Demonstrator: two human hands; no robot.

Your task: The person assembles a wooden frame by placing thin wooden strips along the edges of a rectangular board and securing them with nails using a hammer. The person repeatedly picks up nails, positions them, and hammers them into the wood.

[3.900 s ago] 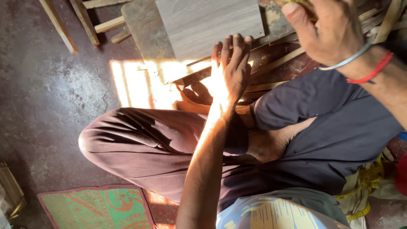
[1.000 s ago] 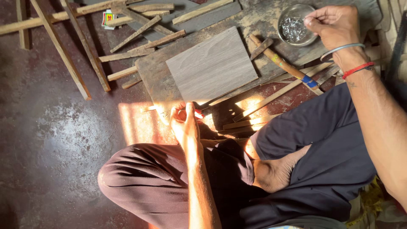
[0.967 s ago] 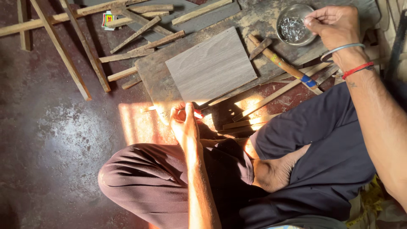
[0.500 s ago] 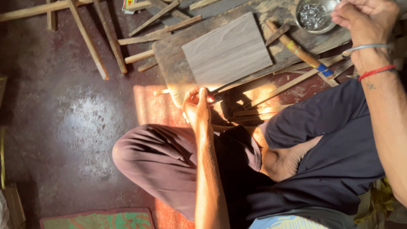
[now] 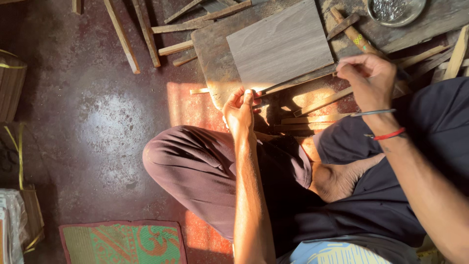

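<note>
Off the dish point(image 5: 394, 11), right hand point(image 5: 369, 80) perhaps pinching nail

The right hand point(image 5: 369, 80) has left the round metal dish of small nails point(image 5: 394, 10) at the work board's point(image 5: 210, 46) far right corner and come back toward the body; its fingertips are now pinched together over the board's near edge, beside the grey panel point(image 5: 281, 46). The left hand point(image 5: 239, 108) has closed in on that near edge, fingers curled against a thin strip point(image 5: 293, 84).
</note>
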